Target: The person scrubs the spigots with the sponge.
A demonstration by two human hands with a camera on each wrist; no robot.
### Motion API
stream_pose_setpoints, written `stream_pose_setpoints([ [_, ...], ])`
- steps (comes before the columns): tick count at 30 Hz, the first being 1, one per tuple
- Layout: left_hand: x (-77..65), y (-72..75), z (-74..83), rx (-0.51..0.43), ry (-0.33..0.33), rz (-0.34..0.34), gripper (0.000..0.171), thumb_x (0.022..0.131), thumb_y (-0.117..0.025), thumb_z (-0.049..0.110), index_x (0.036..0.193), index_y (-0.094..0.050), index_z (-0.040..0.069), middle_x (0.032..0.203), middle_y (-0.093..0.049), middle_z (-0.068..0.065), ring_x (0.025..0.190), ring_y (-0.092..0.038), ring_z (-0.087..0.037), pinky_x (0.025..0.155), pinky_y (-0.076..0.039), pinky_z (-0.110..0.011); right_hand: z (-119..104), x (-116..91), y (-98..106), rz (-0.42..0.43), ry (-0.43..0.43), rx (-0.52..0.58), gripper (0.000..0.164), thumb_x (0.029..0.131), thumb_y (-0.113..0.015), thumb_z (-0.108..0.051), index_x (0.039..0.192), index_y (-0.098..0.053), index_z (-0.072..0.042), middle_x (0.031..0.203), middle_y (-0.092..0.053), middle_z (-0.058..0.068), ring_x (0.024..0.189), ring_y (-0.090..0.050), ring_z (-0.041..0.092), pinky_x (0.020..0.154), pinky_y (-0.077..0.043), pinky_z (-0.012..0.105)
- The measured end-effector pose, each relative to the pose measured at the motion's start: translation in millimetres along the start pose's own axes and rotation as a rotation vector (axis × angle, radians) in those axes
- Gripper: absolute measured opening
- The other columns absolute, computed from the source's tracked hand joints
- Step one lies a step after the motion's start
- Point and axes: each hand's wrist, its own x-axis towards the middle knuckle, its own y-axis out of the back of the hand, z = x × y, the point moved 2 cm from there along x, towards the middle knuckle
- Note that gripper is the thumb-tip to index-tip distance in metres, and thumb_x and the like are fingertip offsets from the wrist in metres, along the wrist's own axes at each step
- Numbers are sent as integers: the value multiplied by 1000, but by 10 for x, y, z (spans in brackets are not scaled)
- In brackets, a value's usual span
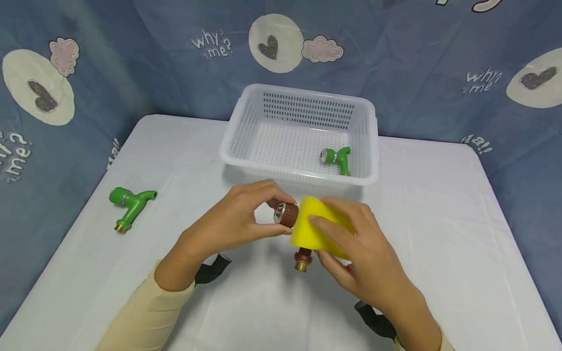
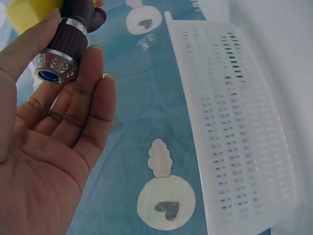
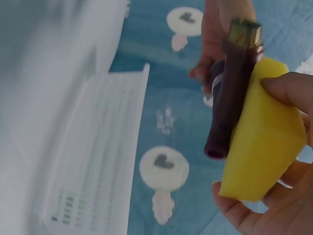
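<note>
A brown water tap (image 1: 287,214) with a silver-ringed knob and a brass threaded end is held up over the table's middle. My left hand (image 1: 237,214) pinches its ribbed knob (image 2: 68,41) between thumb and fingers; a blue disc shows in the knob's silver cap. My right hand (image 1: 364,248) grips a yellow sponge (image 1: 311,229) and presses it along the tap's body. From the right wrist view, the tap's dark spout and body (image 3: 230,98) lie against the sponge's flat face. In the head view the sponge hides most of the body.
A white perforated basket (image 1: 298,173) stands at the back of the white table, with a green tap (image 1: 340,158) inside its right part. Another green tap (image 1: 131,204) lies at the table's left. Blue patterned cloth (image 1: 175,58) hangs behind.
</note>
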Motion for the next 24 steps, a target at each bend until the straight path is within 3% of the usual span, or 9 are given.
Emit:
stream_pose_setpoints([
  [4, 30, -6, 1, -19, -16, 13, 44, 80, -94, 23, 118, -72, 15, 108, -69, 12, 95, -64, -4, 86, -56, -25, 107, -22, 69, 8, -71, -39, 35, 102, -63, -26, 132, -67, -8, 147, -54, 18, 125, -51, 39, 110, -41, 28],
  [10, 43, 10, -39, -14, -1, 31, 43, 79, -94, 24, 116, -73, 18, 104, -67, 14, 94, -62, -4, 84, -55, -26, 234, -36, 158, 36, -169, -156, 56, 83, -81, -10, 137, -63, -6, 147, -54, 17, 126, -51, 40, 100, -50, 40],
  [14, 57, 18, -80, -22, -1, 33, 44, 79, -95, 24, 115, -72, 18, 104, -66, 14, 93, -61, -5, 83, -55, -26, 232, -16, 186, 89, -173, -157, 53, 93, -73, -26, 139, -59, -2, 144, -54, 20, 125, -51, 41, 101, -47, 33],
  [17, 69, 22, -91, -30, -7, 27, 44, 79, -95, 25, 116, -71, 19, 105, -66, 15, 93, -61, -4, 83, -55, -26, 155, 0, 146, 106, -93, -89, 49, 102, -62, -38, 136, -61, -2, 141, -53, 24, 124, -52, 42, 109, -40, 25],
  [20, 75, 32, -84, -42, -12, 19, 45, 79, -95, 23, 116, -71, 19, 106, -67, 15, 93, -62, -4, 83, -55, -26, 64, 13, 70, 57, 0, -24, 43, 106, -56, -39, 132, -65, -6, 140, -53, 24, 122, -52, 42, 111, -39, 25],
  [24, 77, 47, -69, -59, -14, 13, 44, 79, -94, 21, 117, -72, 18, 107, -68, 14, 94, -64, -4, 85, -56, -27, 73, 21, 34, -9, -11, -24, 40, 108, -50, -39, 132, -66, -10, 140, -53, 22, 121, -52, 40, 110, -40, 27],
])
